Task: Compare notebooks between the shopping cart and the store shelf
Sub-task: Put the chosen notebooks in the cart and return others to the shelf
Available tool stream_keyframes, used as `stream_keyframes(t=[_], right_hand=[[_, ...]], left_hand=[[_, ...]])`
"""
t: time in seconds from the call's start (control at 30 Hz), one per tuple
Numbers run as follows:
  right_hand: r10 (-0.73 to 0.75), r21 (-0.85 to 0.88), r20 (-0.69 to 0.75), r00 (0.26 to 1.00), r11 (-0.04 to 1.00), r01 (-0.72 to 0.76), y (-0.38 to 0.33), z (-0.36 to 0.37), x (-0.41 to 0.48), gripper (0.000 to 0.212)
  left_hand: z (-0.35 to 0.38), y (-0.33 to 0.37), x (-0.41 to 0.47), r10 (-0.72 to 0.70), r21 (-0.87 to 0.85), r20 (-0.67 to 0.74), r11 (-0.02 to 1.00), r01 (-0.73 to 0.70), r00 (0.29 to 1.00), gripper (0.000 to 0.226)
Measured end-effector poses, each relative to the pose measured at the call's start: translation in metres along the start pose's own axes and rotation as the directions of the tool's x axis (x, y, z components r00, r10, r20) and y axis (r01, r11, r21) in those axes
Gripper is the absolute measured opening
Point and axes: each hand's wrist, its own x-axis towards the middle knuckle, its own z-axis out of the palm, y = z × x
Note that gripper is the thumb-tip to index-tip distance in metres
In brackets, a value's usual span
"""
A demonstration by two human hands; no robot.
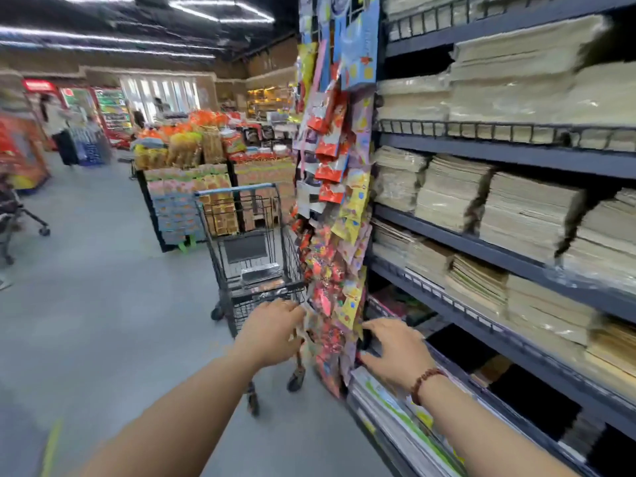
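A dark wire shopping cart [241, 235] with a blue handle stands in the aisle ahead of me, and a wrapped dark notebook [260, 274] lies in its basket. Stacks of beige notebooks [451, 201] fill the grey store shelf [481, 247] on my right. My left hand [272, 333] reaches forward at the cart's near rim, fingers curled; whether it grips anything is blurred. My right hand [395, 351], with a bead bracelet on its wrist, hovers with spread fingers by the shelf's end, above colourful books [395, 411] on the lowest tier, and holds nothing.
Hanging strips of colourful packets [335, 201] cover the shelf's end between the cart and the notebooks. A snack display stand [186, 173] sits behind the cart. A person [60, 129] stands far left, near another cart's wheels [20, 222]. Grey floor stretches to the left.
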Motion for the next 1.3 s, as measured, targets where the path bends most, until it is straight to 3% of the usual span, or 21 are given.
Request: stream_keyframes(t=[0.1,0.23,0.4,0.6,0.9,1.3], right_hand=[[-0.004,0.037,0.001,1.0,0.999,0.004,-0.048,0.005,0.04,0.039],[-0.056,0.056,-0.007,0.998,0.997,0.057,-0.092,0.018,0.088,0.052],[-0.131,0.005,0.006,0.991,0.991,0.131,-0.13,0.031,0.146,0.053],[-0.195,0.021,0.024,0.98,0.981,0.195,-0.146,0.053,0.231,0.055],[-0.215,0.053,0.086,0.973,0.976,0.211,-0.146,0.092,0.374,0.053],[-0.181,0.078,0.151,0.972,0.982,0.171,-0.208,0.161,0.52,0.048]], left_hand=[[-0.008,-0.062,-0.015,-0.057,0.025,-0.029,0.998,0.057,0.998,0.046],[-0.005,-0.129,-0.025,-0.128,-0.012,-0.051,0.992,0.127,0.99,0.05],[0.009,-0.183,-0.017,-0.187,-0.088,-0.096,0.98,0.179,0.978,0.048],[0.026,-0.233,0.033,-0.235,-0.079,-0.086,0.97,0.229,0.968,0.029],[0.056,-0.313,0.129,-0.313,-0.108,-0.06,0.946,0.306,0.948,0.047],[0.118,-0.459,0.207,-0.251,-0.121,-0.015,0.961,0.247,0.968,0.043]])
